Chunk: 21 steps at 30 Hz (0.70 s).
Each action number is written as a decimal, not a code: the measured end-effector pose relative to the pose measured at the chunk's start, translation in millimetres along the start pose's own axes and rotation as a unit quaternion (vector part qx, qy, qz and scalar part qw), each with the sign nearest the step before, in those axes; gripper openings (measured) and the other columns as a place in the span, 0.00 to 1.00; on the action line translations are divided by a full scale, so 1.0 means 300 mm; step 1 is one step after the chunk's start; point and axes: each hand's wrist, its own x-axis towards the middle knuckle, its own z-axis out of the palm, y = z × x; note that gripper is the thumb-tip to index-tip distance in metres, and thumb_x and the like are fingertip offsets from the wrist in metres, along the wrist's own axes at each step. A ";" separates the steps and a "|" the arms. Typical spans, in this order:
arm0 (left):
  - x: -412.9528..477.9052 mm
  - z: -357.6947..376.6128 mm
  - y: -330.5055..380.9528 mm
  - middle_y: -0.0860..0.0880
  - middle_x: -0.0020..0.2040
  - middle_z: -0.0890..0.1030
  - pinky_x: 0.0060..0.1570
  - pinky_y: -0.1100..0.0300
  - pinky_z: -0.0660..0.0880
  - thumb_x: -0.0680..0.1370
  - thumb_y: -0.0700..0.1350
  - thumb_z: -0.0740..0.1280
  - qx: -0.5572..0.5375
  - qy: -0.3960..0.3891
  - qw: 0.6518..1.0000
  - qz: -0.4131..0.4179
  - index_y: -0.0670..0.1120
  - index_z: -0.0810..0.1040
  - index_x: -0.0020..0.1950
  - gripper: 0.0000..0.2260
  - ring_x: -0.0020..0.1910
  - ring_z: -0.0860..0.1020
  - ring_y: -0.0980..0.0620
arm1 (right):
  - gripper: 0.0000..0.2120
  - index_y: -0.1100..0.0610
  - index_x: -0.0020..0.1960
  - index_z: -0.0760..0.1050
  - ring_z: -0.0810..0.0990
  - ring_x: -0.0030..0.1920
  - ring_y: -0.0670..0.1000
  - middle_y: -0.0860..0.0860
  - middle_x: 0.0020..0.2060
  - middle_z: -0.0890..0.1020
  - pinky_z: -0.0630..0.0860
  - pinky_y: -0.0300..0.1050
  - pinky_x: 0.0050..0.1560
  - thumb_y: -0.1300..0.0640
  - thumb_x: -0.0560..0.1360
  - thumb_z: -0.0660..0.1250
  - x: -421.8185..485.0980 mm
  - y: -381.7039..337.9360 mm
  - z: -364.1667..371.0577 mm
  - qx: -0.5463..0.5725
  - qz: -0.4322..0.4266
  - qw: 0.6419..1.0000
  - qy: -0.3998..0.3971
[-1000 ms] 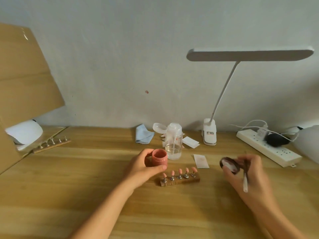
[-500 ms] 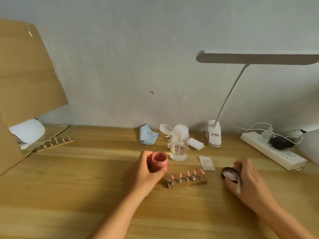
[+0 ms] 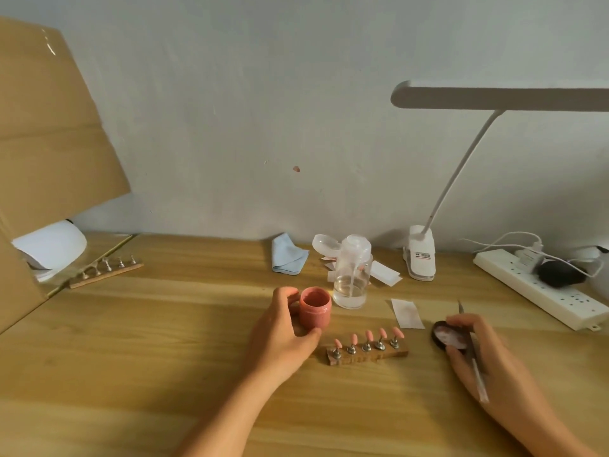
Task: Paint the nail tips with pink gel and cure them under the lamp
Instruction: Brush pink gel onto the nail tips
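- Head view, nearest first: the right hand [image 3: 494, 367] lies low on the right of the wooden table [image 3: 164, 341]. Its fingers are curled, clamped on a thin brush [image 3: 473, 356] whose pale handle runs across the palm and whose dark pointed end sticks out past the knuckles.
- The same hand's thumb and fingertip pinch a round dark lid [image 3: 449, 336] with a pale, smeared inside; I cannot tell whether it touches the table.
- The left hand [image 3: 280, 338] has its fingers wrapped round a small squat pink jar [image 3: 314, 308], which is open, upright and matte, with pink gel inside.
- Between the hands lies a short dark wooden block [image 3: 365, 354] with five small metal stands. Each carries an oval pink nail tip [image 3: 368, 334], tilted up and away.
- Just beyond the block lies a flat paper square [image 3: 407, 313].
- Behind the jar stands a clear plastic bottle [image 3: 352, 282], with a little clear liquid at the bottom and its cap flipped open.
- Farther back lies a crumpled pale blue cloth [image 3: 288, 258].
- To its right are the white clip base of a desk lamp [image 3: 421, 262] with a bent neck and a flat bar head, and a white power strip [image 3: 540, 291].
- Far left, a rounded white curing lamp [image 3: 49, 249] sits under a leaning cardboard sheet [image 3: 49, 127], beside a second wooden strip [image 3: 105, 275] of bare metal stands.
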 end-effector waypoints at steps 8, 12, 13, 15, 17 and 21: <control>-0.086 -0.122 0.064 0.61 0.45 0.79 0.49 0.58 0.76 0.55 0.63 0.69 0.023 -0.193 0.981 -0.016 0.63 0.75 0.45 0.20 0.41 0.75 0.61 | 0.23 0.55 0.60 0.74 0.82 0.49 0.53 0.42 0.48 0.78 0.78 0.48 0.50 0.73 0.70 0.70 -0.007 0.034 0.003 0.001 -0.024 1.000 0.020; -0.141 -0.094 0.076 0.60 0.49 0.78 0.45 0.67 0.72 0.62 0.62 0.75 0.058 -0.150 0.986 0.039 0.59 0.77 0.50 0.20 0.42 0.73 0.63 | 0.25 0.55 0.63 0.73 0.79 0.57 0.56 0.50 0.57 0.79 0.78 0.56 0.56 0.73 0.70 0.67 -0.013 0.031 0.000 0.004 -0.027 1.000 0.009; -0.149 -0.086 0.084 0.59 0.48 0.79 0.42 0.69 0.70 0.66 0.57 0.77 0.055 -0.126 0.989 0.055 0.58 0.78 0.49 0.15 0.40 0.73 0.63 | 0.25 0.55 0.63 0.73 0.79 0.58 0.56 0.49 0.57 0.79 0.78 0.56 0.56 0.73 0.70 0.67 -0.015 0.023 -0.006 0.009 -0.027 1.000 0.012; -0.159 -0.072 0.094 0.58 0.44 0.79 0.39 0.73 0.67 0.70 0.48 0.77 0.050 -0.089 0.992 0.078 0.56 0.79 0.46 0.10 0.39 0.73 0.66 | 0.20 0.52 0.61 0.74 0.80 0.53 0.52 0.45 0.52 0.80 0.77 0.49 0.52 0.69 0.73 0.69 -0.021 0.002 -0.010 0.036 -0.031 0.998 0.042; -0.163 -0.059 0.096 0.59 0.39 0.79 0.39 0.74 0.67 0.70 0.44 0.77 0.034 -0.067 0.994 0.083 0.54 0.80 0.43 0.09 0.39 0.73 0.71 | 0.07 0.49 0.52 0.76 0.81 0.46 0.45 0.43 0.43 0.82 0.75 0.41 0.43 0.57 0.75 0.70 -0.037 -0.044 -0.009 0.127 -0.006 0.987 0.098; -0.157 -0.043 0.101 0.62 0.40 0.82 0.38 0.71 0.68 0.69 0.49 0.78 0.013 -0.069 0.995 0.067 0.54 0.80 0.43 0.09 0.38 0.76 0.67 | 0.12 0.52 0.47 0.78 0.80 0.41 0.53 0.54 0.37 0.81 0.75 0.49 0.44 0.49 0.81 0.58 -0.088 -0.194 0.055 0.393 0.041 0.909 0.135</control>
